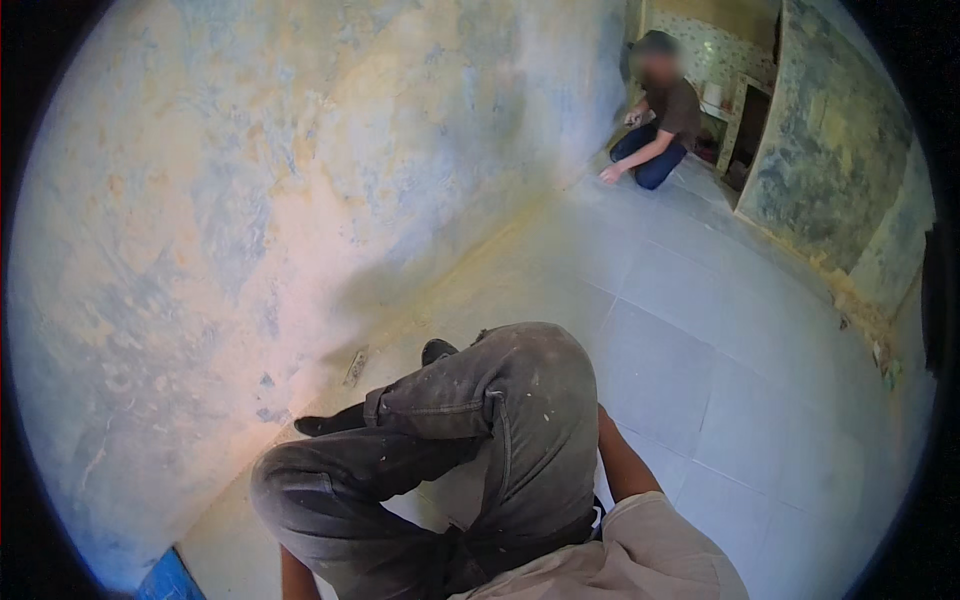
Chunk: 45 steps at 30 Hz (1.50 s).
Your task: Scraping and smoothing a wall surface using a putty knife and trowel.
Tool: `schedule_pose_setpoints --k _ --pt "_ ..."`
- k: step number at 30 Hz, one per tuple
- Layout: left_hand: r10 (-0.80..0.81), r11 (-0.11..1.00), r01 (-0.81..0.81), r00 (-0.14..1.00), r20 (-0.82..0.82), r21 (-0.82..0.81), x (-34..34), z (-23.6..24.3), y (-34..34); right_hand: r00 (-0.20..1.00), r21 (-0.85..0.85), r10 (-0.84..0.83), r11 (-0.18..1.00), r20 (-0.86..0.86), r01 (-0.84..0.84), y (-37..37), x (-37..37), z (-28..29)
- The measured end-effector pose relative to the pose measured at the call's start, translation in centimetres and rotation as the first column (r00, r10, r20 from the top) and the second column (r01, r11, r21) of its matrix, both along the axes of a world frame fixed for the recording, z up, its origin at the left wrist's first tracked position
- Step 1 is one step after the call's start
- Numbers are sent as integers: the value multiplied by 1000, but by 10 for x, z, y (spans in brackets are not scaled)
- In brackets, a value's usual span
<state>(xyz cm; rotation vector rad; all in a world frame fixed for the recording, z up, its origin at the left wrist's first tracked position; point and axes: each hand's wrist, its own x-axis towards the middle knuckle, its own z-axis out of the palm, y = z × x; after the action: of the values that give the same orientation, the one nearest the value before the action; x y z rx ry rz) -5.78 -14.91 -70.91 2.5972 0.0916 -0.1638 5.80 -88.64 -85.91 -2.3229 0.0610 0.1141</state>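
Neither of my hands shows. A strip of my left forearm [297,577] appears at the lower edge beside my bent knee, and its hand is out of sight. My right forearm [622,458] passes behind my other thigh, which hides that hand. I sit with legs bent in dusty dark grey trousers [530,420], black footwear [330,422] against the foot of the wall. Close to my feet, a small flat pale strip [355,366] with dark marks lies along the wall's base; I cannot make out its kind.
A patchy, blotched wall [270,180] rises at my left. Large pale tiles [660,350] cover the floor. At the far end another person [660,115] crouches by the wall, one hand low. A stained wall section [830,140] stands right, debris [865,320] along its foot. Something blue [168,580] lies lower left.
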Motion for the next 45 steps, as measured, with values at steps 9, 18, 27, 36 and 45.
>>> schedule_pose_setpoints --k 9,18,27,36,45 --pt "32 994 -46 989 143 95 30 -13 22 992 -476 -35 879 -124 -29 28 -8 78" --pt "95 982 -140 945 313 126 58 -30 40 989 -443 -49 897 -142 -19 38 -1 75" --pt "60 982 -137 880 470 132 121 -25 22 992 -447 -86 894 -90 37 21 2 49" --pt "-473 829 332 846 247 450 125 62 -10 991 -454 -56 891 -122 -5 31 1 58" --pt "-307 910 206 918 252 360 119 70 -17 996 -454 -44 891 -73 6 28 2 53"
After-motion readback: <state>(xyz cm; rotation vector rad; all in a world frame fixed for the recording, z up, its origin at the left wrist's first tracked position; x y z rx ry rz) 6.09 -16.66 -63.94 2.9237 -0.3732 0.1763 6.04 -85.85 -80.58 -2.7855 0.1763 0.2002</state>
